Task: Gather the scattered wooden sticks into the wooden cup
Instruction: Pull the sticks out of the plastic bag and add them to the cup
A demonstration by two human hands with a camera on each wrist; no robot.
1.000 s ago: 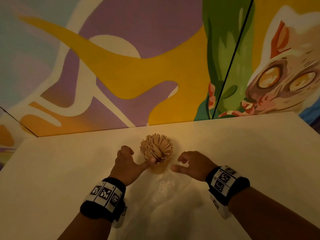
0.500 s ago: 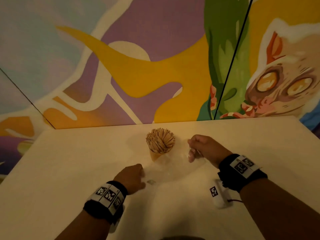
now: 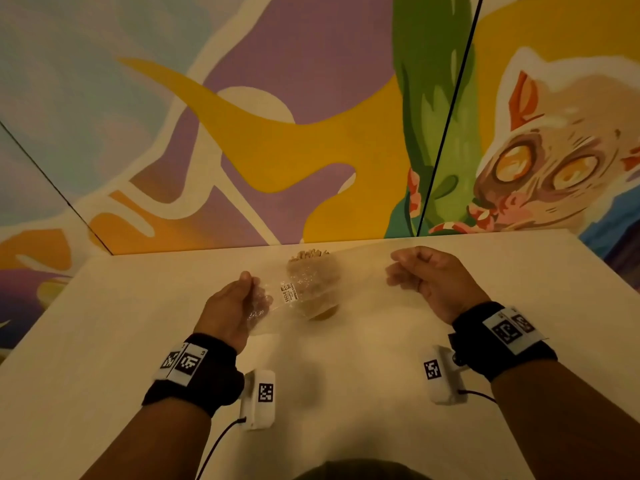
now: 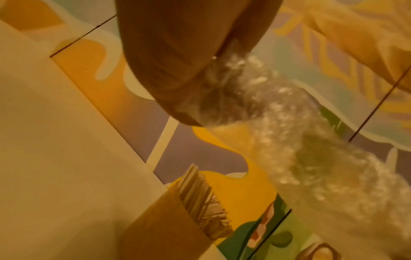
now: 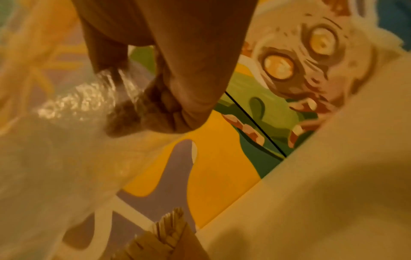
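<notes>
From the head view, the left hand (image 3: 230,308) and right hand (image 3: 434,280) each pinch an end of a clear plastic bag (image 3: 311,289), stretched between them above the bench (image 3: 104,341). The wooden cup (image 3: 320,311), full of wooden sticks (image 3: 308,254), stands between the hands, seen through the bag.

At the left wrist, fingers clamp crinkled plastic; the cup (image 4: 160,228) sits below them.

At the right wrist, curled fingers (image 5: 177,105) grip the bag (image 5: 73,102); stick tips (image 5: 171,221) show beneath.

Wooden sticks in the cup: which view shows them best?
Left wrist: the wooden sticks stand sharp and unobstructed above the cup rim. Head sees them through the clear plastic bag; right wrist catches only tips at the frame's bottom.
</notes>
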